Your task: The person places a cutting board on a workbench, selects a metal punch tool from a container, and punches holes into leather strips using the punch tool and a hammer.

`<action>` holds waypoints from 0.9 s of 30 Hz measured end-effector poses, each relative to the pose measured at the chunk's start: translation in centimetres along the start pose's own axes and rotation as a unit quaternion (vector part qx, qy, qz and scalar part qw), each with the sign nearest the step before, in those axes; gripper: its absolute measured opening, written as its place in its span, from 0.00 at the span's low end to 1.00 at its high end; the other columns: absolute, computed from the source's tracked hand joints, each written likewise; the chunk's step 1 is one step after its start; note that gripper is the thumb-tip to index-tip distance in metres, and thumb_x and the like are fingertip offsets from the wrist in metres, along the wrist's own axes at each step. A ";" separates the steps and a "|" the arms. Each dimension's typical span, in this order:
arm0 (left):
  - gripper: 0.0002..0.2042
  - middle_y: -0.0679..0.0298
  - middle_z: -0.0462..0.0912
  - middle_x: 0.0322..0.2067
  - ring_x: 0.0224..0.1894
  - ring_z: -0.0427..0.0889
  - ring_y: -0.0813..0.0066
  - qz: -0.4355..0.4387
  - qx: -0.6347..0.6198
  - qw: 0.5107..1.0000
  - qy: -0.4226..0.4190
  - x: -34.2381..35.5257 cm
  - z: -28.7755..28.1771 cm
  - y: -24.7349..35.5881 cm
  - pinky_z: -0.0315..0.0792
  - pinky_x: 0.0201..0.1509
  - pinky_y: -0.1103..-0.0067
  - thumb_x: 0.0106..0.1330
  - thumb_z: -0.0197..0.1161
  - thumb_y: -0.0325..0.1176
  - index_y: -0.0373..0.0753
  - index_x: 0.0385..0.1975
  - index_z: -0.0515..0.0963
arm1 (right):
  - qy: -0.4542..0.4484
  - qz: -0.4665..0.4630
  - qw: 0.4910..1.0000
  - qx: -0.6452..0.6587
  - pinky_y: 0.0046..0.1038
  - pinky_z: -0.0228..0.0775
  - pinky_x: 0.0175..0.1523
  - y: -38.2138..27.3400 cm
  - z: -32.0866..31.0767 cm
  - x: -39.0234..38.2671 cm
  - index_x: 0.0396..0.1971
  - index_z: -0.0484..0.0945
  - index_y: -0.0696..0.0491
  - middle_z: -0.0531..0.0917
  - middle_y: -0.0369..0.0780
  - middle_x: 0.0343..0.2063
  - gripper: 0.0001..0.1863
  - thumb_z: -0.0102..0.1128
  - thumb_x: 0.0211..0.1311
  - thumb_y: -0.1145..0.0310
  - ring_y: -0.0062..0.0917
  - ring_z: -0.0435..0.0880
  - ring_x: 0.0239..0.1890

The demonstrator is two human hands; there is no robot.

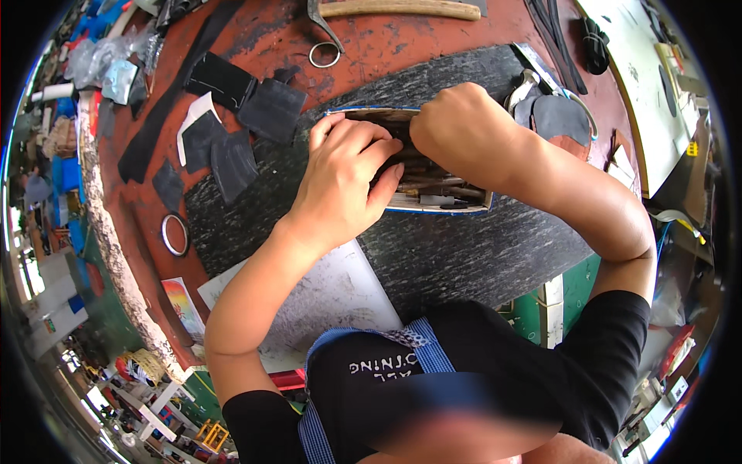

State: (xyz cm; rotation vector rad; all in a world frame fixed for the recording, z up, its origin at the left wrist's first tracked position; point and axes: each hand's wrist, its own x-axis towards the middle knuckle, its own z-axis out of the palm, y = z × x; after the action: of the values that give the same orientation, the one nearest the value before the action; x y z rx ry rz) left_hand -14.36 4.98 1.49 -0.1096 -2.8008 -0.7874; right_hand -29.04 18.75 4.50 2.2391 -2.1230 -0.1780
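On the dark stone slab [464, 255] stands an open box [417, 209] with a blue edge, holding several slim tools [444, 188] with wooden and metal parts. My left hand [345, 166] lies across the box's left end. Its fingers are bent, and a gap shows between thumb and forefinger above the contents. From the right, my right hand [462, 122] reaches over the box's far right part with its fingers curled closed. The fingertips point down and away, so whatever they pinch is hidden.
Black leather-like pieces [272, 108] lie left of the box, near a metal ring [175, 234]. A wooden-handled tool [398, 9] rests at the far edge. A round dark pad [560, 117] sits right of my right wrist. A white board [332, 290] lies close to me.
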 end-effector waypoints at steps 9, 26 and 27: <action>0.08 0.62 0.77 0.35 0.44 0.75 0.63 0.016 -0.003 0.999 0.045 -0.2 0.5 -0.3 0.56 0.62 0.62 0.55 0.63 0.31 0.36 0.33 0.79 | 0.022 0.057 0.993 0.097 0.29 0.72 0.27 0.1 1.0 -0.7 0.22 0.78 0.51 0.80 0.38 0.18 0.01 0.60 0.47 0.71 0.30 0.82 0.23; 0.09 0.61 0.78 0.37 0.44 0.75 0.63 0.009 0.010 1.000 0.013 -0.2 0.2 0.3 0.56 0.61 0.63 0.58 0.60 0.32 0.36 0.37 0.79 | 0.332 0.108 0.761 0.546 0.16 0.68 0.26 -0.5 5.2 -4.7 0.34 0.78 0.56 0.86 0.36 0.36 0.07 0.64 0.55 0.77 0.11 0.76 0.21; 0.09 0.61 0.78 0.37 0.44 0.75 0.63 0.010 0.013 1.000 0.009 -0.1 0.2 0.3 0.56 0.61 0.63 0.58 0.60 0.32 0.36 0.37 0.79 | 0.331 0.108 0.764 0.544 0.16 0.68 0.26 -0.5 5.3 -4.7 0.34 0.78 0.56 0.86 0.36 0.36 0.06 0.64 0.55 0.77 0.11 0.76 0.21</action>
State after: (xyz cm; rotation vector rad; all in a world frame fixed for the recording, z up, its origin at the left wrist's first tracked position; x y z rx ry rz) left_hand -14.25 5.34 1.51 -0.1236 -2.7872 -0.7431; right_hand -29.41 23.65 -0.58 1.7690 -2.1636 1.9782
